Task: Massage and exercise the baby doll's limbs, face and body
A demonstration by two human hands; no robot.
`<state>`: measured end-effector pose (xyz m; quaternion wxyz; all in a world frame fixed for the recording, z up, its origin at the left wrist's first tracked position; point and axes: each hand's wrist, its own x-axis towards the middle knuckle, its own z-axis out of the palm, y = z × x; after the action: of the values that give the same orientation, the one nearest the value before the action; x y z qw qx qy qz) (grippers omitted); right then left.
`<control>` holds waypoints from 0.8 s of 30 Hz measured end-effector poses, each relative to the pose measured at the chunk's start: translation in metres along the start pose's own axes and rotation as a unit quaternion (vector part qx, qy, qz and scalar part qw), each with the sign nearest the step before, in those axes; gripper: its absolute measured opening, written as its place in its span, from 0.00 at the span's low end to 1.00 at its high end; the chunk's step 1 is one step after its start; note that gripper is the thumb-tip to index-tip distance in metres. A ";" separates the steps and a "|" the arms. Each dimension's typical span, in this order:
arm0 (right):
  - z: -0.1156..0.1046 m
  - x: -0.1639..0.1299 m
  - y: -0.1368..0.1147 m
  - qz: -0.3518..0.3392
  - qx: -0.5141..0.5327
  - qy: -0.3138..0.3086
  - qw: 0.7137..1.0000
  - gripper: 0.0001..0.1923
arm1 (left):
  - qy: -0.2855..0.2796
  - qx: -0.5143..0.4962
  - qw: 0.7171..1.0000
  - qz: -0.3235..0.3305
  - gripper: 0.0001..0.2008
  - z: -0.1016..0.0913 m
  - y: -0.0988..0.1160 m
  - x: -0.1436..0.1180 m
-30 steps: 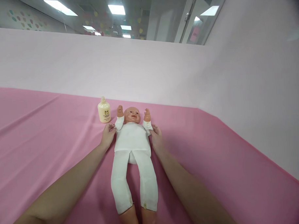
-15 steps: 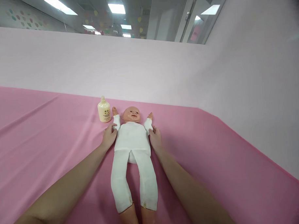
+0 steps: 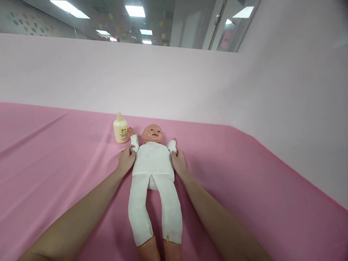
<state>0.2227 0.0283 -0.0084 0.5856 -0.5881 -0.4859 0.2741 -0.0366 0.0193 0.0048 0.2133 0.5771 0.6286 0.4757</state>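
Observation:
A baby doll (image 3: 152,165) in a white top and white trousers lies on its back on the pink sheet (image 3: 63,161), head away from me. My left hand (image 3: 126,159) holds the doll's upper arm on the left, by the white sleeve. My right hand (image 3: 178,163) holds the upper arm on the right side. Both of the doll's arms lie low and spread outward. Its bare feet reach the bottom edge of the view.
A small cream bottle (image 3: 120,128) stands upright just left of the doll's head, close to its raised hand. A pale pink wall (image 3: 161,81) rises behind the sheet and runs down the right side.
The doll's arms stood upright a second ago; both hands have pressed them outward and down toward the sheet. The doll's hand on the left now lies near the bottle.

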 end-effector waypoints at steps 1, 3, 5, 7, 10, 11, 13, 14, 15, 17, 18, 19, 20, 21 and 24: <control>0.001 -0.001 0.000 0.002 0.012 0.004 1.000 0.09 | 0.005 -0.005 1.000 0.000 0.15 0.000 0.000 0.000; 0.002 -0.002 -0.001 0.002 0.039 -0.002 0.999 0.08 | 0.011 -0.007 1.000 -0.001 0.14 0.000 -0.001 0.000; 0.001 -0.003 -0.003 0.003 0.061 -0.013 0.998 0.08 | 0.009 -0.002 1.000 -0.004 0.15 0.001 -0.002 0.001; 0.000 -0.003 -0.004 0.013 0.071 -0.012 0.997 0.09 | 0.003 -0.001 1.000 -0.010 0.15 0.001 -0.005 0.002; -0.003 -0.002 -0.006 0.027 0.076 -0.010 0.997 0.14 | -0.004 -0.042 0.999 -0.019 0.15 0.002 -0.010 0.003; -0.003 -0.002 -0.006 0.030 0.079 -0.016 0.996 0.16 | -0.006 -0.062 0.998 -0.025 0.15 0.002 -0.012 0.003; -0.004 0.000 -0.004 0.039 0.096 -0.027 0.994 0.18 | -0.011 -0.102 0.994 -0.037 0.15 0.004 -0.014 0.004; -0.003 0.002 -0.002 0.045 0.113 -0.028 0.992 0.19 | -0.012 -0.122 0.992 -0.044 0.15 0.004 -0.014 0.004; -0.002 0.003 0.001 0.051 0.133 -0.027 0.989 0.19 | -0.014 -0.141 0.989 -0.050 0.16 0.005 -0.014 0.004; 0.000 0.005 0.006 0.052 0.175 -0.025 0.983 0.20 | -0.013 -0.174 0.983 -0.059 0.17 0.006 -0.013 0.005; 0.002 0.006 0.008 0.048 0.193 -0.024 0.980 0.20 | -0.012 -0.186 0.981 -0.059 0.17 0.006 -0.013 0.005; 0.003 0.006 0.010 0.044 0.209 -0.024 0.977 0.20 | -0.012 -0.196 0.979 -0.058 0.18 0.006 -0.012 0.005; 0.004 0.006 0.011 0.041 0.221 -0.022 0.974 0.20 | -0.013 -0.206 0.977 -0.056 0.18 0.005 -0.010 0.004; 0.005 0.007 0.011 0.041 0.232 -0.020 0.972 0.20 | -0.012 -0.215 0.975 -0.056 0.19 0.005 -0.009 0.004; 0.005 0.007 0.009 0.051 0.263 -0.015 0.963 0.22 | -0.003 -0.239 0.969 -0.063 0.22 0.003 -0.003 0.002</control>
<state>0.2230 0.0377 -0.0165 0.6975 -0.4328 -0.3751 0.4308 -0.0364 0.0228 0.0019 0.3765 0.4701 0.5312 0.5959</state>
